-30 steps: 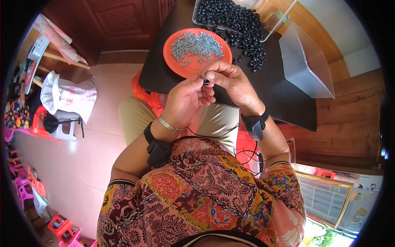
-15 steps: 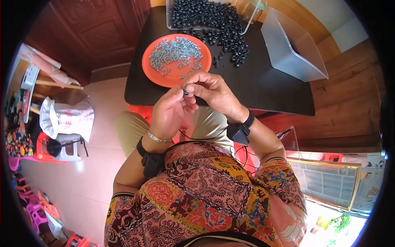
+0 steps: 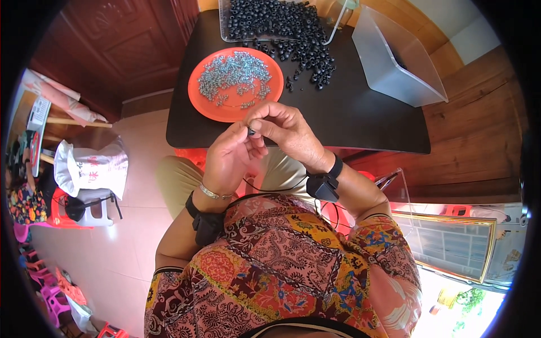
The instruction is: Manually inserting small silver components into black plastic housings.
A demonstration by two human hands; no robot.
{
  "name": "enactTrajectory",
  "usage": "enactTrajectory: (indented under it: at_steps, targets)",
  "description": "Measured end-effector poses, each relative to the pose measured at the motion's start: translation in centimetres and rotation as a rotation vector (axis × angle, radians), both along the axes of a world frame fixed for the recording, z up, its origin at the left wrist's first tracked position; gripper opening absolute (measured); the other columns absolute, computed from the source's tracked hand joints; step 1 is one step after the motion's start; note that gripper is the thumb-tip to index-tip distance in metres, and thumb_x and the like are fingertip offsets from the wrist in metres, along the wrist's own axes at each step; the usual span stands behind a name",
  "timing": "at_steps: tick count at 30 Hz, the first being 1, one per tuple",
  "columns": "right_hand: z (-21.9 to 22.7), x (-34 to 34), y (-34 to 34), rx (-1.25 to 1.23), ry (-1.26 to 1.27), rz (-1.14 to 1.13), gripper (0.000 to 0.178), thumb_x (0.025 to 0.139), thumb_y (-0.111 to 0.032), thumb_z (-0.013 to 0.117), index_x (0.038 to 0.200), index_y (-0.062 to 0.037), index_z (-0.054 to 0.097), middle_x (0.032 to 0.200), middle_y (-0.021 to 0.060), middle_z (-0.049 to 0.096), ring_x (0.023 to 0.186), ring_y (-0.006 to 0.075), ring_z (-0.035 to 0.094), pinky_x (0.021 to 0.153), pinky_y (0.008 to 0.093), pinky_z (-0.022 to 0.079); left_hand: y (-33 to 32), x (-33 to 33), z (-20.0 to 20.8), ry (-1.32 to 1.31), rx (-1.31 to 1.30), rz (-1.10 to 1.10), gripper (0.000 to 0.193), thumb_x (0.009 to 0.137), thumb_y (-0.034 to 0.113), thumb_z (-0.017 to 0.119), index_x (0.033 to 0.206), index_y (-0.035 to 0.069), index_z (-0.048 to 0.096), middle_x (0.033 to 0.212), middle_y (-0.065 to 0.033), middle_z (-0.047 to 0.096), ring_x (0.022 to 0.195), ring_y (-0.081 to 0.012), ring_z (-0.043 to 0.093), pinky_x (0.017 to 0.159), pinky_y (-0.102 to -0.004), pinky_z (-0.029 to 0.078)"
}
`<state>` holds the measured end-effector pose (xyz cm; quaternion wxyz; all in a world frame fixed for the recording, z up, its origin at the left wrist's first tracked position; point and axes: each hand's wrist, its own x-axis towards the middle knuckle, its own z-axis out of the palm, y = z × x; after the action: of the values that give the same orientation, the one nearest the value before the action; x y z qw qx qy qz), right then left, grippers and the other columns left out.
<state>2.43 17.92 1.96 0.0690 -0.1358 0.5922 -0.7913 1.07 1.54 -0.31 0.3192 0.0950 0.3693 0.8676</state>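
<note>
Here it is, the small black piece, caught right at the fingertips where both hands meet! Left hand has it from one side, right hand pinches in from the other. It's dark and tiny, and fingers and thumb hide most of it, so I can't call its full shape or its tilt. Up in the air it sits, near the desk's front edge.

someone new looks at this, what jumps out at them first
Probably the bright orange-red plate on the dark table, covered in small silvery pieces. Beyond it, black pieces spread from a clear box onto the tabletop. Nearer, fingertips of the left hand and right hand meet at a small dark piece.
</note>
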Motion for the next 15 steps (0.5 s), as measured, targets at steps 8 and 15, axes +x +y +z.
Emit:
enactTrajectory:
  at_steps: [8,15]
  targets:
    - [0.62,0.15,0.12,-0.06,-0.108,0.03,0.011,0.096,-0.009,0.053,0.095,-0.0002,0.06,0.074,0.004,0.059,0.062,0.0112,0.056,0.059,0.0261,0.049,-0.03,0.26,0.08,-0.038,0.022,0.005,0.024,0.096,0.027,0.046,0.094,0.006,0.056,0.088,-0.0032,0.056,0.08,-0.0154,0.055,0.075,-0.029,0.043]
    - [0.41,0.32,0.04,-0.076,-0.064,0.018,0.012,0.096,-0.01,0.053,0.094,-0.0007,0.06,0.073,0.0048,0.059,0.062,0.0117,0.055,0.058,0.0259,0.048,-0.18,0.04,0.05,-0.035,0.025,-0.03,0.021,0.095,0.026,0.047,0.094,0.007,0.056,0.088,-0.0025,0.057,0.079,-0.0153,0.056,0.075,-0.0288,0.044]
